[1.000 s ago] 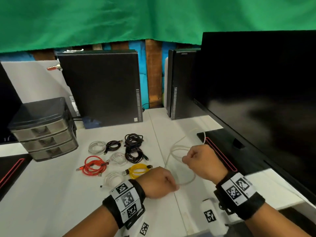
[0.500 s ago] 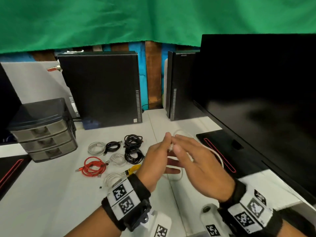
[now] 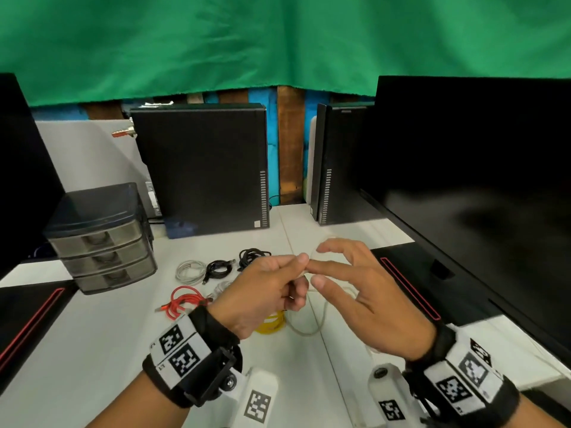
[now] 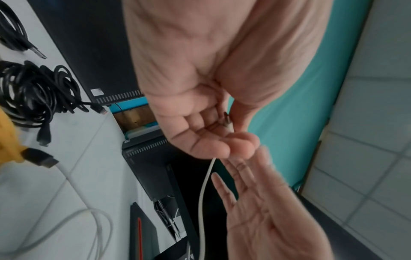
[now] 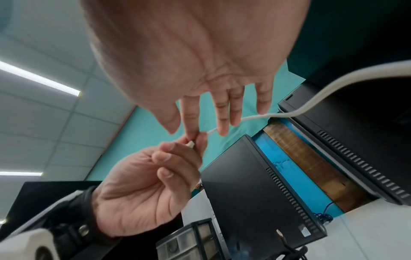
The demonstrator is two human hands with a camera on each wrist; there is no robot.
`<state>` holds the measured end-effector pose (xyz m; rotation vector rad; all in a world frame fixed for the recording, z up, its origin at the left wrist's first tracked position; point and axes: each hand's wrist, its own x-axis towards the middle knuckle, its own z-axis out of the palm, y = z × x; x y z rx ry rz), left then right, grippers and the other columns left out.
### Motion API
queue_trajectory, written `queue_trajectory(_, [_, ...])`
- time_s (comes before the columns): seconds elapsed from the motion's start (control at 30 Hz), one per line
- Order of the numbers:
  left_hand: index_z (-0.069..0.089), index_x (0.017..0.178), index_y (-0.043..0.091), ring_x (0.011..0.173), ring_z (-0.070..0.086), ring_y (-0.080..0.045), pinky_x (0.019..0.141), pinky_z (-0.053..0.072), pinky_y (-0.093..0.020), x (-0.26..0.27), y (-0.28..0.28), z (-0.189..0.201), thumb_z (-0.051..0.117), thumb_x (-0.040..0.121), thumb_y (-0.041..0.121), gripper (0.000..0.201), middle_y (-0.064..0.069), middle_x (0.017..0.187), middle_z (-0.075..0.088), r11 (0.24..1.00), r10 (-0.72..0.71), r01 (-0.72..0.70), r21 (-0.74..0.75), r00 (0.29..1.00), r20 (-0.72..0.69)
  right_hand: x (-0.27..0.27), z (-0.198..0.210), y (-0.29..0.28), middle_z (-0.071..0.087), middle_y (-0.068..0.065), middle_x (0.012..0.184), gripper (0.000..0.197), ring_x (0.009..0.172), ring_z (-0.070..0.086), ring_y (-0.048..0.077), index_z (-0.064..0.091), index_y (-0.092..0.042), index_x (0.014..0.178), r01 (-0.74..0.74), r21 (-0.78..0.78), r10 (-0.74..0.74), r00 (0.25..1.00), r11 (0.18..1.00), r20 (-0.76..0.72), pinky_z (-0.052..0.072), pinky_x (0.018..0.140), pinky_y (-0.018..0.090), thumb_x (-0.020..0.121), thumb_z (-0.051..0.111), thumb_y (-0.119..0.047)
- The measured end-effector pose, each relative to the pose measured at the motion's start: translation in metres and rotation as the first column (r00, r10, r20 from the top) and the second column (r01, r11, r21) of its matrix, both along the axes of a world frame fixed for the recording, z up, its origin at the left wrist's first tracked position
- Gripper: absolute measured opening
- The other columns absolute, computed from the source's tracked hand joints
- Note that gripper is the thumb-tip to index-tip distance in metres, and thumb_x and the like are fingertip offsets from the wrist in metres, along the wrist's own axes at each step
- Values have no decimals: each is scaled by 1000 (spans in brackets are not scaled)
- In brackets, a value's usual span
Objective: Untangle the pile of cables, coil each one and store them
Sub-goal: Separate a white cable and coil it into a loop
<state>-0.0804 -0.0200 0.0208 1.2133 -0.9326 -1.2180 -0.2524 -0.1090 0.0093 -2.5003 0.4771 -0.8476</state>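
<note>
We see two computer towers [image 3: 204,165] on the white table [image 3: 92,350], one three-drawer box [image 3: 99,239], and several coiled cables, black [image 3: 217,268], grey, red [image 3: 182,304] and yellow [image 3: 272,324]. Above these we hold one white cable [image 4: 203,191]: our left hand [image 3: 262,295] pinches its plug end between thumb and curled fingers, and our right hand [image 3: 364,298] spreads its fingers wide, forefinger touching that pinch.

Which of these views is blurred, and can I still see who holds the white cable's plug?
Head view: sharp, wide-angle bend at the edges. Left wrist view: the right hand smears at its fingertips, but the left hand plainly pinches the white cable at its plug. Right wrist view: near palm soft, ceiling lights glare, pinch still readable.
</note>
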Motion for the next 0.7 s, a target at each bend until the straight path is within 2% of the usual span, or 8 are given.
queue_trajectory(0.07, [72, 106, 8, 56, 53, -13, 58, 47, -22, 2, 1, 3, 50, 101, 27, 30, -1, 63, 55, 999, -39, 39, -17, 999, 7, -1, 0, -6, 51, -20, 123, 35, 130, 43, 8, 63, -47, 129, 0, 6, 0, 999, 1000, 40, 32, 104, 12, 98, 47, -49])
queue_trajectory(0.17, [67, 100, 8, 59, 59, -15, 60, 50, -23, 4, 2, 4, 52, 101, 24, 22, -3, 67, 59, 996, -89, 91, -18, 992, 94, -2, 0, -14, 48, -20, 115, 39, 122, 43, 6, 63, -46, 129, 68, -44, -66, 997, 997, 49, 36, 97, 16, 92, 53, -55])
queue_trajectory(0.3, [61, 95, 8, 67, 65, -19, 64, 52, -25, 10, 4, 7, 54, 102, 18, 14, -6, 76, 65, 980, -199, 195, 43, 956, 214, -4, 1, -24, 46, -26, 138, 35, 138, 37, 0, 65, -44, 118, 17, 47, -15, 999, 999, -37, 37, 108, 25, 86, 65, -58])
queue_trajectory(0.33, [61, 94, 8, 69, 66, -20, 64, 52, -25, 12, 5, 7, 57, 101, 19, 13, -5, 76, 67, 975, -223, 214, 63, 946, 236, -4, 2, -27, 54, -24, 133, 28, 133, 45, 1, 68, -40, 114, -10, 87, 12, 1000, 996, -22, 40, 108, 25, 87, 68, -49])
queue_trajectory(0.4, [63, 90, 11, 71, 66, -20, 66, 50, -24, 16, 5, 6, 60, 91, 23, 13, -4, 77, 69, 966, -257, 235, 109, 921, 294, -5, 3, -30, 72, -16, 99, 14, 101, 66, 4, 74, -31, 105, -41, 203, 40, 999, 978, 9, 51, 92, 24, 93, 69, -29])
queue_trajectory(0.47, [66, 94, 11, 72, 65, -18, 70, 49, -24, 15, 5, 4, 57, 95, 22, 15, -5, 76, 69, 963, -266, 233, 134, 890, 371, -6, 4, -26, 72, -10, 76, 16, 71, 67, 7, 76, -30, 103, -56, 307, 56, 998, 950, 10, 53, 71, 20, 95, 67, -20])
queue_trajectory(0.6, [65, 89, 6, 54, 49, -12, 62, 46, -24, 3, 4, -1, 44, 106, 22, 31, 2, 57, 51, 983, -185, 175, 62, 885, 427, -2, 3, -12, 73, -11, 75, 21, 62, 59, 6, 77, -29, 110, -132, 337, 132, 991, 932, 23, 45, 58, 12, 97, 64, -19])
queue_trajectory(0.7, [58, 79, 10, 47, 33, -10, 52, 41, -22, 0, 4, 6, 44, 105, 23, 32, 7, 53, 35, 997, -70, 75, -10, 964, 256, -1, 8, -14, 60, -3, 60, 23, 50, 50, 2, 75, -22, 112, -129, 422, 52, 981, 897, 188, 41, 53, 8, 97, 60, -12])
